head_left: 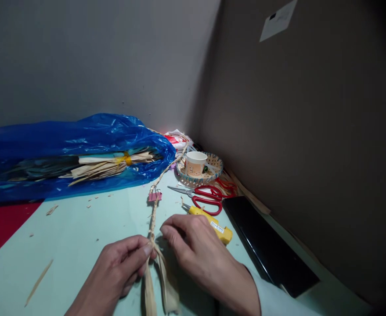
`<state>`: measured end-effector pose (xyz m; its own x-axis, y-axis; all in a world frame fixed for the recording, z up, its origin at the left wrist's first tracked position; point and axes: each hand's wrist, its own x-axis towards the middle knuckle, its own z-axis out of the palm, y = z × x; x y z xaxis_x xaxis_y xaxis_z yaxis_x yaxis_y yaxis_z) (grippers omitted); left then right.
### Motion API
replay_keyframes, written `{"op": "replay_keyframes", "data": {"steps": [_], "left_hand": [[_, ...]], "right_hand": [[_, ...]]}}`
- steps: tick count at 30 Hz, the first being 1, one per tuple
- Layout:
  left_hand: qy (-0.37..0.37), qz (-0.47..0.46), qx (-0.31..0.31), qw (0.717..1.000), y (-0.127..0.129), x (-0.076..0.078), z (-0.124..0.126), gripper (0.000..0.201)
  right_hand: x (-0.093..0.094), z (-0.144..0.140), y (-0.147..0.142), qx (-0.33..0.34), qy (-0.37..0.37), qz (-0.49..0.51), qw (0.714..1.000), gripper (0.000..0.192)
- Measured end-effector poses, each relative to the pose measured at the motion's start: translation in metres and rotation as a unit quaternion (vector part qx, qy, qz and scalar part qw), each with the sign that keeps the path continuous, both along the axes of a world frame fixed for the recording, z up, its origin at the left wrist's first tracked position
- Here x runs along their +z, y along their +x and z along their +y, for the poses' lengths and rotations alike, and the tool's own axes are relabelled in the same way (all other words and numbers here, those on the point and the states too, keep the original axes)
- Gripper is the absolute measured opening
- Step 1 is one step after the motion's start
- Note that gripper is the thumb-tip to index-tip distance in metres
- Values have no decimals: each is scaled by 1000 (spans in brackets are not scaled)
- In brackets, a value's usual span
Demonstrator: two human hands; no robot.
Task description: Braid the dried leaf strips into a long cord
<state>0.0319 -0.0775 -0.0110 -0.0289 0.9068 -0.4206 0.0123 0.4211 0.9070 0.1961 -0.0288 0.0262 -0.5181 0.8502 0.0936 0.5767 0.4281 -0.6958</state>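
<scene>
Braid of flat straw-coloured plant strips point(153, 221) lies on pale-green tabletop point(90, 228). Left hand point(122, 263) pinches it at fork; right hand point(201, 254), half-curled beside, cannot tell if holding. Probably light, flexible, splits easily; best hold at fork, gently.

Dim | right wall point(298, 123) darkest (upper-right edge black) | blue plastic point(113, 125) glinting | shadow below right hand point(199, 245)

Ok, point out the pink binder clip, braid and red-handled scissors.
Pink binder clip point(155, 197), head view: its body.
Braid point(153, 219), head view: section below the clip.
Red-handled scissors point(190, 192), head view: near the pivot.
</scene>
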Motion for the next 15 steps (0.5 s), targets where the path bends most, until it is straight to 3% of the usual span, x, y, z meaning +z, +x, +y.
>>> {"op": "replay_keyframes", "data": {"steps": [6, 12, 15], "left_hand": [[58, 18, -18, 998, 2, 0, -2, 30], [100, 120, -29, 987, 1, 1, -6, 25], [102, 164, -42, 980, 1, 1, -8, 28]], "right_hand": [[-19, 2, -7, 69, -173, 89, 978, 19], [-22, 7, -9, 88, -175, 110, 975, 29], [-23, 8, -10, 65, -194, 131, 970, 29]]}}
